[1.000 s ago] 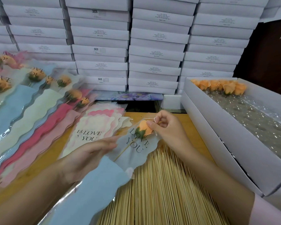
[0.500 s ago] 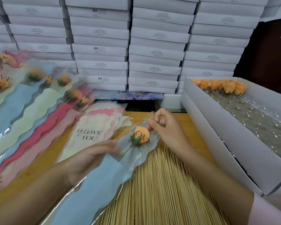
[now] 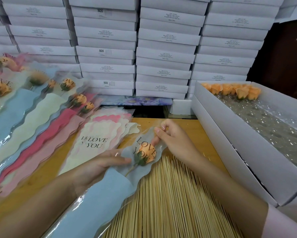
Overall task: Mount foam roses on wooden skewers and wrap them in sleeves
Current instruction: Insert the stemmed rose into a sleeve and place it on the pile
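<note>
You are sliding the rose (image 3: pixel 145 154) deeper into the blue sleeve (image 3: pixel 99 200), now mid-frame under its lettering, your left hand (image 3: pixel 96 170) pinching the sleeve's side and your right hand (image 3: pixel 171 141) pinching its mouth, so this wrap is probably nearing completion.

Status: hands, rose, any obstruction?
Left hand holds blue sleeve at its side; right hand pinches its clear top. Rose on skewer inside sleeve. Nothing blocking; loose skewers underneath.

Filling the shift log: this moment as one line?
step: sleeving rose | left hand: holds blue sleeve | right hand: pinches sleeve mouth | foam rose: inside sleeve, on skewer
</note>
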`<state>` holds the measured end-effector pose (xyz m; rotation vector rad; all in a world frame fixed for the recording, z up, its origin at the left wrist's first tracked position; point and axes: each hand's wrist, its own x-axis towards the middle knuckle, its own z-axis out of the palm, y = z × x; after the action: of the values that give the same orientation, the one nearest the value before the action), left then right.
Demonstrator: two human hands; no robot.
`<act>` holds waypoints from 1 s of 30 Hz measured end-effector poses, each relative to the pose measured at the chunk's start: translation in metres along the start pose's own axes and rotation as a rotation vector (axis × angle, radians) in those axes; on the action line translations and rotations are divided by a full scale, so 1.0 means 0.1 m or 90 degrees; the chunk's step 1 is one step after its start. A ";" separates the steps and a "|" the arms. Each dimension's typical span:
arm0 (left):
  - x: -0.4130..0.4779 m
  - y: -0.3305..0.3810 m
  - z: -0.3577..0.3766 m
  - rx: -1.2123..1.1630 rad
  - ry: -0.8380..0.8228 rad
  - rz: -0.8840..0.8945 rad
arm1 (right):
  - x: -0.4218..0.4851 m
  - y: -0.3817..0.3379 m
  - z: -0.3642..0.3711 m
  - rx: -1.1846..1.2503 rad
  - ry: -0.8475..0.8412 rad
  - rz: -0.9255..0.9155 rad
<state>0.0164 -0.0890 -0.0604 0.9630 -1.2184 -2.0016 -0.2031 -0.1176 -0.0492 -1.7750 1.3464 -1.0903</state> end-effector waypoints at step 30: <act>-0.02 -0.03 -0.04 -0.035 -0.034 0.037 | 0.02 0.09 0.04 0.553 0.081 0.246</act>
<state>0.0207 -0.0879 -0.0638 0.8425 -1.1992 -2.0166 -0.2034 -0.1219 -0.0580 -0.7918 0.9848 -1.2999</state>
